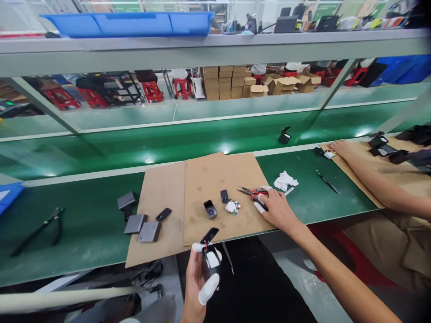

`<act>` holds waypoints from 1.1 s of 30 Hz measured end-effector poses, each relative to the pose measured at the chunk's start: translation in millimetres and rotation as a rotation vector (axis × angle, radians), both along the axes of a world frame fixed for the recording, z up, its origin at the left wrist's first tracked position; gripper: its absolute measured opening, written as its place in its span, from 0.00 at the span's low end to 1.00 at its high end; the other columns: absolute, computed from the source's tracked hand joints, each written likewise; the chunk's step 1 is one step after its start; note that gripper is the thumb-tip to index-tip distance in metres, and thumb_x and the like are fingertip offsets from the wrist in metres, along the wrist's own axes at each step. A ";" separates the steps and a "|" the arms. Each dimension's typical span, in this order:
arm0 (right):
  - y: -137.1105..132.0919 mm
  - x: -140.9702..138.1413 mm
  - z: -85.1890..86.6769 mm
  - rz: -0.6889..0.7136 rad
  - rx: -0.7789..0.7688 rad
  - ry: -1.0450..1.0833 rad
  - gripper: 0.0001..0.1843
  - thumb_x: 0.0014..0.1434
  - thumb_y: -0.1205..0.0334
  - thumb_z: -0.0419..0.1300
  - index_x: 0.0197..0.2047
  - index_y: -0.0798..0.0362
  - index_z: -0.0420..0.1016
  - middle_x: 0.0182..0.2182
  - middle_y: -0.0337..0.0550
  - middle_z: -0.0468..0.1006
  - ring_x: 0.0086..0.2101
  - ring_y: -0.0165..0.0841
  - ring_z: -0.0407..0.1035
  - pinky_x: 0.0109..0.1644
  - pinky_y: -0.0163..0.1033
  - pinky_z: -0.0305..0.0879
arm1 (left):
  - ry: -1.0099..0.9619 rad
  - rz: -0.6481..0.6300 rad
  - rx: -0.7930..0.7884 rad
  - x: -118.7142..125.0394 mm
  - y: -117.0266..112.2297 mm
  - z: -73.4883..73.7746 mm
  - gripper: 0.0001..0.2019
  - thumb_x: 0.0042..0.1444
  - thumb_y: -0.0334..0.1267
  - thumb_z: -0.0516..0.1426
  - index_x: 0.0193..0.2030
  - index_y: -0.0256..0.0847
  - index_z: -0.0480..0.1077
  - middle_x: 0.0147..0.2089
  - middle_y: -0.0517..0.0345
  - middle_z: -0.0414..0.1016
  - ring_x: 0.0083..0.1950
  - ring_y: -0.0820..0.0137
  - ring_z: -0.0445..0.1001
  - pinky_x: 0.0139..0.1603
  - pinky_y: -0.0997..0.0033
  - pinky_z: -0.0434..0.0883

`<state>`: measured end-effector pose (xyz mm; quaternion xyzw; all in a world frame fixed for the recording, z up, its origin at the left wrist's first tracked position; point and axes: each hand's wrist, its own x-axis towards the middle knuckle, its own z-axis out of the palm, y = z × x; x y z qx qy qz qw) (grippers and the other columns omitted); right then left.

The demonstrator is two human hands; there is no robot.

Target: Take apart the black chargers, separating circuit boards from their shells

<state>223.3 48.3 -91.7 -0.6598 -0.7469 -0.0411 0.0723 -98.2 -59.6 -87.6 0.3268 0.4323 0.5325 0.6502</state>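
Note:
My left hand [198,276], with white finger cots, is closed around a small black device [210,260] whose lid stands open, held below the table's front edge. My right hand [276,208], also with finger cots, rests on red-handled cutters [253,193] lying on the brown cardboard mat [215,175], fingers curled over the handles. On the mat beside them lie a small black open case [210,209], a black cap [224,196] and a small circuit board with a white part [232,207].
Several grey flat casings [136,222] lie left on the green bench, black pliers [40,229] further left. A white cloth [285,181] and a thin black tool [327,181] lie right. A co-worker's arm [373,179] rests on another mat at the right. A conveyor belt runs behind.

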 end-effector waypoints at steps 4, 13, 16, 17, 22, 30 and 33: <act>1.1 6.6 -5.2 0.022 -0.021 0.022 0.12 0.72 0.58 0.55 0.49 0.51 0.78 0.47 0.54 0.77 0.48 0.47 0.71 0.53 0.49 0.61 | 0.172 -0.008 0.132 -15.5 13.7 3.9 0.37 0.45 0.49 0.76 0.61 0.47 0.71 0.49 0.47 0.80 0.40 0.63 0.78 0.35 0.70 0.77; -17.5 19.4 25.1 0.111 -0.134 0.622 0.15 0.75 0.49 0.54 0.47 0.48 0.77 0.46 0.48 0.80 0.43 0.42 0.75 0.48 0.46 0.70 | 0.454 -0.244 0.523 -37.7 46.6 27.7 0.36 0.45 0.36 0.70 0.63 0.45 0.67 0.47 0.52 0.79 0.38 0.66 0.78 0.44 0.62 0.79; -42.9 18.8 59.1 0.210 -0.217 0.804 0.11 0.74 0.51 0.57 0.50 0.45 0.78 0.58 0.50 0.80 0.56 0.48 0.76 0.58 0.50 0.73 | 0.615 -0.209 0.628 -40.2 53.5 36.9 0.36 0.42 0.35 0.69 0.62 0.44 0.71 0.52 0.48 0.77 0.47 0.60 0.79 0.52 0.57 0.79; -52.4 17.8 70.8 0.242 -0.258 0.829 0.10 0.73 0.52 0.58 0.52 0.43 0.78 0.61 0.49 0.79 0.57 0.48 0.77 0.58 0.51 0.75 | 0.664 -0.209 0.665 -40.7 55.5 40.5 0.35 0.42 0.34 0.68 0.61 0.44 0.71 0.52 0.48 0.77 0.49 0.59 0.79 0.54 0.56 0.78; -85.9 0.0 114.5 0.438 -0.379 0.771 0.16 0.71 0.56 0.62 0.60 0.38 0.77 0.64 0.49 0.77 0.58 0.50 0.77 0.58 0.50 0.80 | 0.812 -0.228 0.802 -40.5 62.0 57.6 0.36 0.42 0.32 0.67 0.63 0.43 0.72 0.55 0.48 0.75 0.53 0.57 0.79 0.56 0.55 0.77; -80.2 -32.4 132.5 0.572 -0.463 0.792 0.10 0.71 0.66 0.60 0.52 0.45 0.78 0.60 0.51 0.79 0.54 0.42 0.78 0.56 0.42 0.79 | 0.887 -0.290 0.900 -36.0 64.0 78.0 0.38 0.43 0.29 0.67 0.66 0.43 0.70 0.54 0.49 0.73 0.52 0.60 0.78 0.53 0.60 0.78; -78.7 -33.6 132.5 0.579 -0.435 0.801 0.09 0.70 0.66 0.61 0.51 0.45 0.79 0.57 0.51 0.80 0.51 0.42 0.79 0.54 0.42 0.79 | 0.896 -0.325 0.921 -35.3 65.6 84.2 0.38 0.45 0.28 0.65 0.67 0.43 0.68 0.54 0.49 0.72 0.51 0.61 0.78 0.50 0.61 0.78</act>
